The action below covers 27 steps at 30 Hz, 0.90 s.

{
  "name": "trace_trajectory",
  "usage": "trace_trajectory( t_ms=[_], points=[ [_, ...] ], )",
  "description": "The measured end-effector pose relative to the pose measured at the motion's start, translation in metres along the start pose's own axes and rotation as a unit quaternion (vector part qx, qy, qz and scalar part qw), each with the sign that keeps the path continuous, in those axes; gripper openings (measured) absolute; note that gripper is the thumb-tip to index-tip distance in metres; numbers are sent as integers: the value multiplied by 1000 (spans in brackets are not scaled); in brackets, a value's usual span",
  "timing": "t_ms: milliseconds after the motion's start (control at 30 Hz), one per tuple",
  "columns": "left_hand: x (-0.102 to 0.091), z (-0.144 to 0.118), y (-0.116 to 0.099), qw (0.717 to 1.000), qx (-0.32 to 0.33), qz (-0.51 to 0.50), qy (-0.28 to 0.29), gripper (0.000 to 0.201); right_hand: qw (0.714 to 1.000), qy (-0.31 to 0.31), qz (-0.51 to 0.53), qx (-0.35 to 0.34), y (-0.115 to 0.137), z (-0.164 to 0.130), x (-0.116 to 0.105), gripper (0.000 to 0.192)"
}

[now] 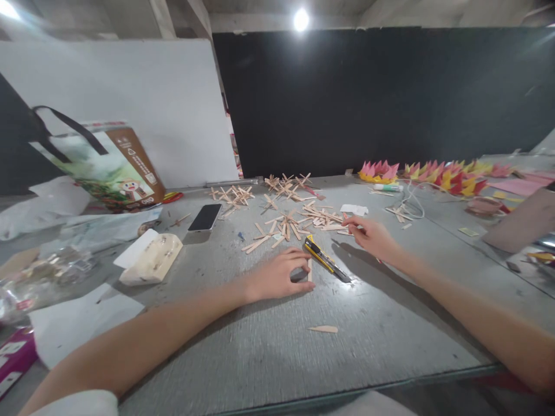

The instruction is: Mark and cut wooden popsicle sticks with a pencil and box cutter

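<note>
My left hand rests on the table, thumb and fingers closed around a short flat wooden stick standing out between them. Just right of it lies a yellow and black utility knife, its tip toward me. My right hand is over the table with bent fingers, its fingertips at the edge of a pile of loose wooden sticks. Small reddish bits show by its fingers, but what it holds is unclear. Nearer me lies a pointed stick piece. Star-shaped stick bundles spread beyond my left hand.
On the left are a phone, a tissue pack, a printed bag and plastic wrappings. Pink and yellow paper flowers, a white cable and a glue stick lie at the back right.
</note>
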State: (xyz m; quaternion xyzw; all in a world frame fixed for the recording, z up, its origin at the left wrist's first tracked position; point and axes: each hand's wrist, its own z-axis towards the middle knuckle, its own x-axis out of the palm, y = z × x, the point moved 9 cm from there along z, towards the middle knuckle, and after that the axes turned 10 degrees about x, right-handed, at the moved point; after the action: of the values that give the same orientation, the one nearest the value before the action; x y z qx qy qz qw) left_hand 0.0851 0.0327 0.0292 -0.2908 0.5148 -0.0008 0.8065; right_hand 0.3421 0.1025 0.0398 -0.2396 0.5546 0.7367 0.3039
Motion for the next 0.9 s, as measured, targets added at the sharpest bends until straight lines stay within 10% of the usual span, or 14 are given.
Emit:
trace_trajectory(
  t_ms=[167, 400, 600, 900],
  points=[
    [-3, -2, 3, 999, -33, -1, -6, 60, 982, 62, 181, 7, 26, -20, 14, 36],
    [-2, -1, -1, 1000, -11, 1, -7, 57, 985, 152, 29, -71, 58, -54, 65, 37],
    [-1, 1, -2, 1000, 1, 17, 4, 41, 988, 105, -72, -91, 44, -36, 61, 8],
    [2, 1, -2, 1000, -6, 28, 12, 40, 986, 5, -33, -163, 61, -37, 32, 22]
  ],
)
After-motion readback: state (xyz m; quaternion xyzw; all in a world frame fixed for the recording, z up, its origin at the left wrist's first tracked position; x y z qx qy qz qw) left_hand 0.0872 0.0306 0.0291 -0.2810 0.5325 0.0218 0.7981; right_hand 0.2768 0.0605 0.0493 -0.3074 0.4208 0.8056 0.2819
